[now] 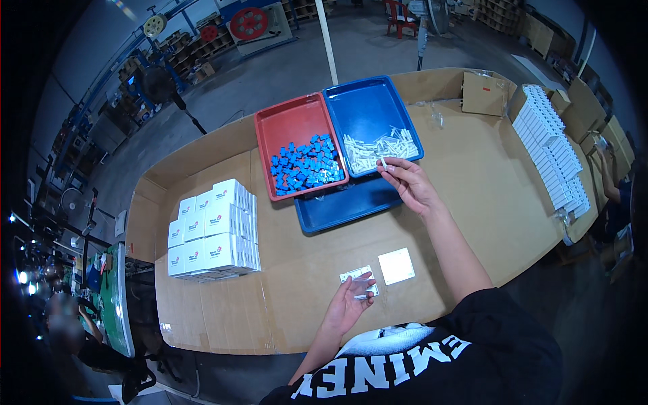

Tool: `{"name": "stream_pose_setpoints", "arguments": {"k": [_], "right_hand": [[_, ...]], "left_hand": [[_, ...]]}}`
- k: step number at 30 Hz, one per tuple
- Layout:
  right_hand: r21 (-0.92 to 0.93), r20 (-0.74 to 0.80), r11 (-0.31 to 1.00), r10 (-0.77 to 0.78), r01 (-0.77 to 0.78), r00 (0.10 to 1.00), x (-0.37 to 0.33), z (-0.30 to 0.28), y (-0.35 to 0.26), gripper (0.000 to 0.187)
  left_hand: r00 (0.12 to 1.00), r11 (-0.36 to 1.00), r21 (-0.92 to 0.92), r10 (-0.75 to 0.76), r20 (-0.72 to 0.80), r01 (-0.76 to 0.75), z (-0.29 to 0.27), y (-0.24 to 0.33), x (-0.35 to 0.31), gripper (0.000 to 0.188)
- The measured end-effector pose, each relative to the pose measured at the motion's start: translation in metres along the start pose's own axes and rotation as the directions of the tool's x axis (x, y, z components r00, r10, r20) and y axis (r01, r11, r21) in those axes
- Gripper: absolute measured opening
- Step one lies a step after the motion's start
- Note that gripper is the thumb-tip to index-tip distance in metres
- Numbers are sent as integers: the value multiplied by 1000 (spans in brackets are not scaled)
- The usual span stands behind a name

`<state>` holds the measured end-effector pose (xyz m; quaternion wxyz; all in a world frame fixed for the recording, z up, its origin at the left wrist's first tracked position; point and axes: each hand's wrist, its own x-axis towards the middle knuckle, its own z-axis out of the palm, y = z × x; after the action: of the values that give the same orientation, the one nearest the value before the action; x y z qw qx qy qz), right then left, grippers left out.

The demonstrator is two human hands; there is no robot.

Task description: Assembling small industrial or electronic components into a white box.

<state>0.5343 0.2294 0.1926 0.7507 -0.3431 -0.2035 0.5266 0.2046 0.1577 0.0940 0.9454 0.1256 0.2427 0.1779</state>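
My right hand (414, 186) is over the near edge of the blue tray (361, 101), its thumb and fingertips pinched on a small white stick-like piece (384, 163). Many similar white pieces (395, 143) lie loose in that tray. Low over the cardboard-covered table, my left hand (345, 309) holds a clear plastic piece (362, 287) between thumb and fingers; its exact kind cannot be made out. Partly hidden beneath that hand is a white square plate (347, 275). Another white square plate (396, 266) lies flat just to its right.
Left of the blue tray, a red tray (270, 128) holds blue parts (305, 166). Both overlap a lower dark blue tray (351, 209). White boxes (212, 229) are stacked at left, white parts (550, 152) at right. People work at the far left (101, 344) and right (611, 179).
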Motion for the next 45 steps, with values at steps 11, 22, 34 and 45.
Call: {"name": "stream_pose_setpoints", "arguments": {"k": [11, 22, 34, 45], "right_hand": [[69, 29, 990, 119, -121, 993, -36, -18, 34, 24], [-378, 28, 857, 390, -351, 920, -104, -14, 82, 15], [-789, 282, 612, 443, -57, 851, -104, -2, 70, 7], [-852, 347, 515, 692, -96, 633, -92, 5, 80, 15]], "left_hand": [[1000, 1000, -17, -9, -5, 9, -3, -5, 1, 56], [997, 1000, 15, 15, -72, -14, 2, 1, 8, 52], [1000, 999, 39, -1, -14, 2, -1, -5, 13, 45], [1000, 998, 66, -6, 9, 6, -2, -10, 11, 38]]}}
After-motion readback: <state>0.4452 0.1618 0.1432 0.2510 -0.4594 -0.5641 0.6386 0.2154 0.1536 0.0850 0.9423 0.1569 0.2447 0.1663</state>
